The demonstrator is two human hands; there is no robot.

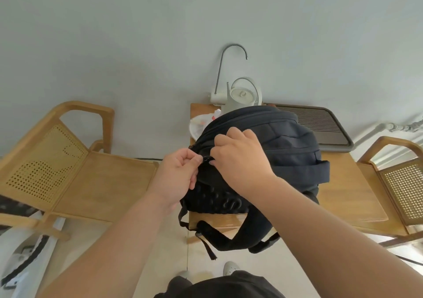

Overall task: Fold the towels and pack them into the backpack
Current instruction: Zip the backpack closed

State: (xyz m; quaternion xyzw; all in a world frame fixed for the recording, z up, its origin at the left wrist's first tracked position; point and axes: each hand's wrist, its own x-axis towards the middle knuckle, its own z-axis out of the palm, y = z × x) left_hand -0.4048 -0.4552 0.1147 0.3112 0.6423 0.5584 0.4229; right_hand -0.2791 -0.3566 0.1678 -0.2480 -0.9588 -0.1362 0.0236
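On the desk's (343, 183) near edge stands the black backpack (288, 146), straps (207, 238) overhanging. The left hand (178, 174) pinches its zipper pull (206, 158), and the right hand (240, 158) grips fabric beside it. A left chair (68, 160) and a right chair (400, 183) flank closely.

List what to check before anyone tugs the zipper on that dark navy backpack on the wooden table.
1. Left hand pinches the small black zipper pull: ok.
2. Right hand holds the dark navy fabric backpack beside the pull: ok.
3. Backpack sits on the light wooden table: ok, though its black shoulder straps hang over the near edge.
4. Towels packed inside: cannot tell, none in view.
5. Zipper track free of caught fabric: cannot tell, the hands cover it.
6. Gap to the white plastic kettle behind the backpack: cannot tell.
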